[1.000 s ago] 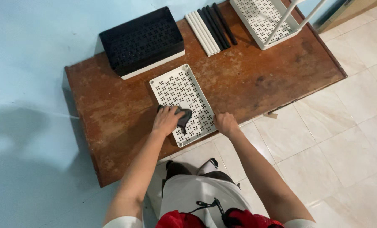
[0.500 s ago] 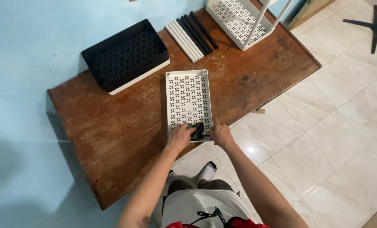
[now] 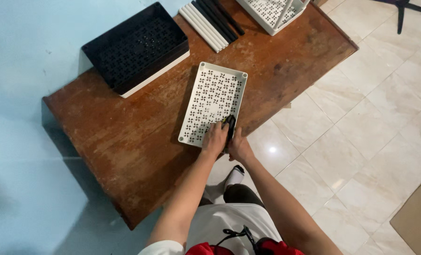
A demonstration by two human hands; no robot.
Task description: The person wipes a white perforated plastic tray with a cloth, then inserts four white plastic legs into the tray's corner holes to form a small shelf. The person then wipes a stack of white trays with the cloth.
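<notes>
While the white perforated tray (image 3: 213, 101) lies flat on the brown wooden bench (image 3: 125, 141), both hands meet at its near right corner. The left hand (image 3: 214, 140) rests on the tray with fingers closed around a small black object (image 3: 229, 124). The right hand (image 3: 239, 148) touches the tray's edge just beside it; whether its grip is closed cannot be told. A black perforated tray (image 3: 137, 47) sits farther back, near white and black bars (image 3: 210, 22).

Worn reddish-brown wooden table (image 3: 125, 141): scuffed, patchy matt finish. On it, white perforated plastic tray (image 3: 214, 101): smooth, matt. Behind tray, black perforated plastic crate (image 3: 137, 46): matt. Beside table, cream floor tiles (image 3: 361, 123): glossy, marbled.
</notes>
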